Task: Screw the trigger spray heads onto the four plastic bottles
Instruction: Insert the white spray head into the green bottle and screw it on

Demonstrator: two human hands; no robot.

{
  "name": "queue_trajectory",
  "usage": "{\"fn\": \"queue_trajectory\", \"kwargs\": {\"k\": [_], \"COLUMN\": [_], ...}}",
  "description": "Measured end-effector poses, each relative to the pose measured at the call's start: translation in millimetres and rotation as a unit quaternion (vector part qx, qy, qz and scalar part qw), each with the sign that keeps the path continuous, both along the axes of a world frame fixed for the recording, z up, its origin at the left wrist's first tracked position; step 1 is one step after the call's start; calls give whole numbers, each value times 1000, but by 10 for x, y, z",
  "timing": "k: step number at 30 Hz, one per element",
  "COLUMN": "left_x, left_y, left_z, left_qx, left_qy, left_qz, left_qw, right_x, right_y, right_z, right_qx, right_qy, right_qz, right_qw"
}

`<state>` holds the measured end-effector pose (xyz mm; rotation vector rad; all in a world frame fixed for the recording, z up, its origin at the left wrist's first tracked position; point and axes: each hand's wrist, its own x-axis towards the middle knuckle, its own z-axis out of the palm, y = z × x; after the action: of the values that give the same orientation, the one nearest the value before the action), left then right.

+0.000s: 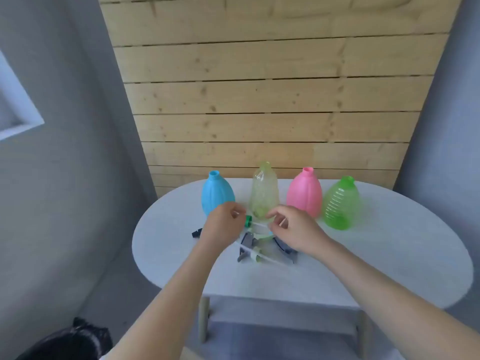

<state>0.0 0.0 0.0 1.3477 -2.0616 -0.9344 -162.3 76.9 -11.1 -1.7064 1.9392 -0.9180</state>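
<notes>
While all four plastic bottles, blue (pixel 217 194), clear yellowish (pixel 263 193), pink (pixel 304 194) and ribbed green (pixel 341 203), stand uncapped on the pale oval table (pixel 363 255), the left hand (pixel 222 222) grips a green-collared spray head (pixel 248 221), the right hand (pixel 291 228) pinches its thin white tube (pixel 259 225), and the remaining spray heads (pixel 255 252) lie below.

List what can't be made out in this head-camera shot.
- Spray head in the left hand: only its green collar and white tube show; the hand hides the trigger.
- Right hand: whether its fingers pinch the tube is blurred.
- Pile of spray heads: overlapping, partly under both hands; count unclear.
- Yellow-green bottle: base hidden behind the hands.
- Black object: cut off by the bottom edge.
</notes>
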Motion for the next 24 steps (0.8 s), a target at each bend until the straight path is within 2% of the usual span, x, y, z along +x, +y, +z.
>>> {"fn": "queue_trajectory", "kwargs": {"k": [4,7,15,19,24], "left_x": [116,195,277,262,203], "left_y": [-165,-363,-489,-537,-528], "left_z": [-187,-280,-519,-542,-533], "left_qx": [-41,-29,-1,24,39], "left_qy": [-97,-79,-101,-37,-30], "left_qz": [4,32,17,43,41], "left_qw": [994,996,995,998,998], "right_x": [53,120,228,268,257], "right_y": [-42,-209,-683,-827,-814], "right_z": [-123,-225,-441,-492,-556], "right_qx": [59,87,20,53,76], "right_qy": [24,11,12,-41,-44], "right_qz": [31,47,40,50,5], "right_qw": [998,995,999,996,996]}}
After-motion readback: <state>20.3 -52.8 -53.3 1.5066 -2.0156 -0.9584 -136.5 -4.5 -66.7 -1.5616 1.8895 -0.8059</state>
